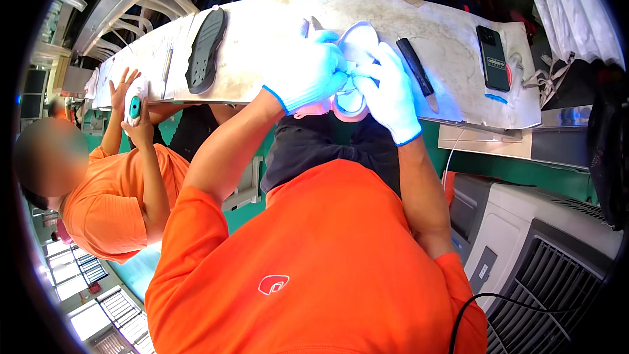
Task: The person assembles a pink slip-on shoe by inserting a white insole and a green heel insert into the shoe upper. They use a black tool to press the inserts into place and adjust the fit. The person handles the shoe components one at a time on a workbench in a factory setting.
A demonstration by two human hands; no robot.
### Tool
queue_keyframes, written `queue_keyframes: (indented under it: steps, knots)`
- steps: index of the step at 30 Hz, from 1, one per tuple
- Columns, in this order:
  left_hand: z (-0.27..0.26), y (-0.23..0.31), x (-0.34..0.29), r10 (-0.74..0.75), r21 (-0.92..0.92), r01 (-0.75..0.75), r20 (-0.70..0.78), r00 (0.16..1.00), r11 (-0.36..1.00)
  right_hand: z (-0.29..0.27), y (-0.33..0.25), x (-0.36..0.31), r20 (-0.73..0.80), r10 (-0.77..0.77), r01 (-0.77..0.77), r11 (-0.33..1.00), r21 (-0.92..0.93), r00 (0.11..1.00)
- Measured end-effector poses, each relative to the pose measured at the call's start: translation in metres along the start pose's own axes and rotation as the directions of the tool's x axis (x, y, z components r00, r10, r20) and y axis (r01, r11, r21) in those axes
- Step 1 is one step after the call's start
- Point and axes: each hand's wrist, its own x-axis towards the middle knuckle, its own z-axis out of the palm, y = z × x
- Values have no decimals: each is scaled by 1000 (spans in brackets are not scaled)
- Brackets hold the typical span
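Note:
Both my hands wear white knit gloves with blue cuffs and meet at the near edge of the worktable. Between them is a pale shoe (pixel 350 106), its pinkish lower end toward me and its rounded white part (pixel 359 38) beyond my fingers. My left hand (pixel 306 71) is closed with its fingertips on the shoe's left side. My right hand (pixel 390 92) pinches its right side. Glare washes out the details of the grip. A small grey tip (pixel 316 23) shows past my left hand; I cannot tell what it belongs to. A black-handled knife (pixel 416 67) lies right of my right hand.
On the table (pixel 255 26) a dark grey shoe sole (pixel 206 51) lies left, near a thin pen-like tool (pixel 168 63). A phone (pixel 493 58) lies at the right. A co-worker (pixel 124 196) at the left holds a white-and-green object (pixel 135 101). A grey machine (pixel 537 242) stands right.

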Motion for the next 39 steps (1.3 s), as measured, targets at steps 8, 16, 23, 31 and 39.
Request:
queue_keyframes:
  steps: [8, 16, 23, 31, 39]
  knots:
    - [0, -2, 0, 81, 43, -80, -29, 996, 996, 12, -1, 1, -91, -70, 67, 997, -41, 993]
    - [7, -2, -6, -61, -105, 57, -42, 997, 993, 11, 0, 6, -36, -25, 27, 999, 42, 999]
    - [4, -5, -3, 35, -27, -36, -56, 998, 999, -6, 1, -5, -21, -1, 0, 997, -71, 1000]
    - [-1, -4, 0, -36, -27, 38, 82, 996, 999, -1, -7, -5, -30, 41, -45, 986, -162, 999]
    - [9, -11, -5, 24, -57, -28, -56, 998, 998, 14, -3, -6, -85, 100, -106, 992, -66, 991]
